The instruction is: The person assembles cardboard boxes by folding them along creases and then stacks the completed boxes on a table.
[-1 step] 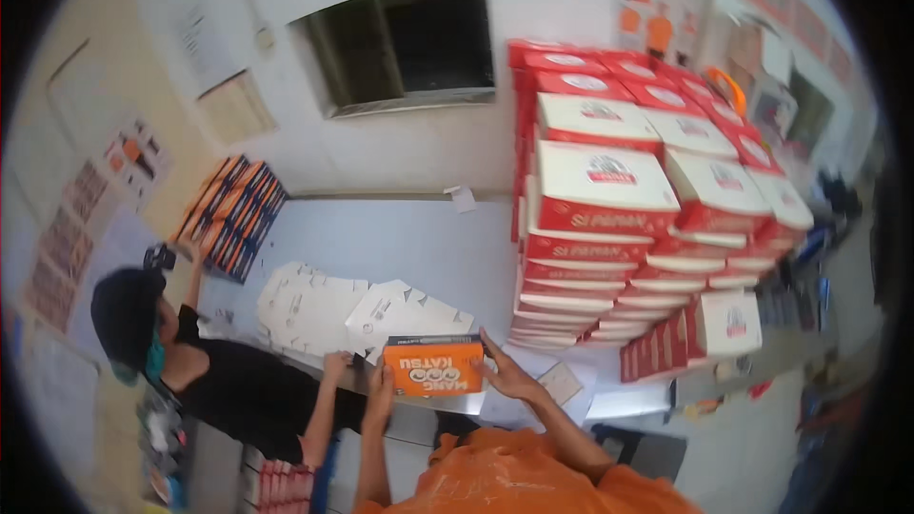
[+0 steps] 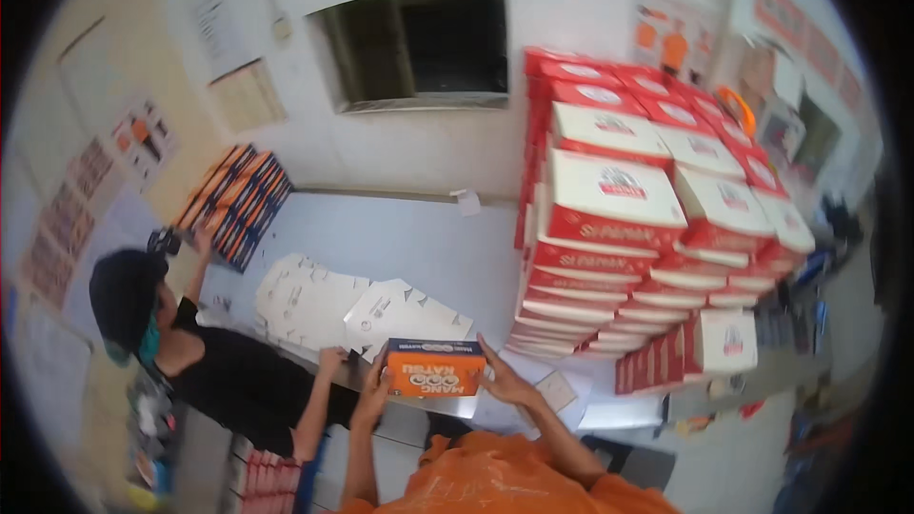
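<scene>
Between my two hands is an orange carton (image 2: 436, 373) with a dark blue side strip, held over the table's front edge. My left hand (image 2: 372, 390) grips its left end, and my right hand (image 2: 502, 380) grips its right end, fingers along the sides. The printing on its orange face appears upside down to me. Just beyond the carton, flat white cardboard blanks (image 2: 381, 311) lie overlapping on the table.
A person in black (image 2: 238, 385) stands at left, one hand at a stack of orange and dark blue cartons (image 2: 238, 205). Tall stacks of red and white boxes (image 2: 609, 219) fill the table's (image 2: 390, 228) right side. A paper scrap (image 2: 466, 202) lies near the wall.
The orange carton has tilted slightly, so more of its dark blue side shows. My hands stay on both its ends. The whole view has shifted a little.
</scene>
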Available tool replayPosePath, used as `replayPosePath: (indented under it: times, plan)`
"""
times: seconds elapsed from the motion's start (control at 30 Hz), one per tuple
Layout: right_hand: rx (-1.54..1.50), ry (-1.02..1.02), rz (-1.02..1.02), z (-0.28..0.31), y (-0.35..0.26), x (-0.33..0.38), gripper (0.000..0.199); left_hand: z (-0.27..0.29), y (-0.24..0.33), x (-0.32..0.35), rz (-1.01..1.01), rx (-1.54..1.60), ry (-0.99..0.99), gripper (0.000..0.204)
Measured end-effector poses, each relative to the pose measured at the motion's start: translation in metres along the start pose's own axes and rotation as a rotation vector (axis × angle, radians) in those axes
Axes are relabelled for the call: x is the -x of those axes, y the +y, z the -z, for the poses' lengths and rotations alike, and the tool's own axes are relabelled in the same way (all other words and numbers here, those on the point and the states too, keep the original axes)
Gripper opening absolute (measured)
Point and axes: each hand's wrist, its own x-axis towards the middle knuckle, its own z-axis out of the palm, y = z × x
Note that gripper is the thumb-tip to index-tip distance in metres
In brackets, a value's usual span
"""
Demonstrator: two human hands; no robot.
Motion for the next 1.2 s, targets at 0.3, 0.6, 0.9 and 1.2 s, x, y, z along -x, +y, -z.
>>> replayPosePath:
  times: [0.3,0.6,0.9,1.2]
  plan:
    - [0.077,0.394,-0.093,-0.054,-0.016,-0.040,0.059,-0.059,-0.039,-0.020,0.231,0.442,0.389,0.078]
    - [0.070,0.142,-0.024,-0.044,0.002,-0.073,0.051,-0.024,-0.079,-0.034,0.097,0.217,0.292,0.093]
    - [-0.337,0.292,-0.111,-0.050,0.052,-0.128,0.022,0.046,-0.029,-0.128,-0.304,0.116,0.022,0.013]
    - [-0.323,0.792,-0.305,-0.063,0.088,-0.289,0.015,0.130,-0.073,-0.298,0.039,0.412,0.181,0.070]
